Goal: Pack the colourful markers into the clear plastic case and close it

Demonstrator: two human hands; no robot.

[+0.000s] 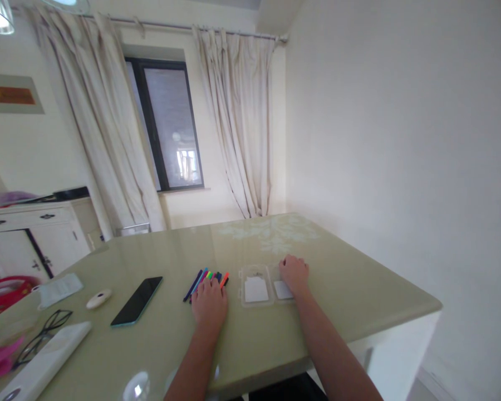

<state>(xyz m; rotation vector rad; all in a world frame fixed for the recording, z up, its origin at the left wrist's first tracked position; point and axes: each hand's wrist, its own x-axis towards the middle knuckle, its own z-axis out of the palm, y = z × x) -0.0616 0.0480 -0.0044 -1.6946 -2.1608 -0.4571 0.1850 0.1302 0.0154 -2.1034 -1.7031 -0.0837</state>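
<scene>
My left hand [210, 306] rests palm down on the table, its fingers lying over the near ends of a bunch of coloured pens [195, 285]. Dark blue, green, pink and orange ones show beyond the fingertips. To the right lies an opened clear plastic case [242, 298] with a stack of white cards [256, 290] in its left half. My right hand [294, 274] rests on the right half, fingers slightly bent and apart, gripping nothing visible. Beside its wrist another white card [282, 290] shows in that half, partly covered by the hand.
On the glossy table [171, 356], a phone [137, 301] lies left of the pens. Further left are a white oval object [99, 299], a face mask [60, 290], black glasses [45, 334] and a long white device [45, 362]. A wall [401, 139] stands along the right.
</scene>
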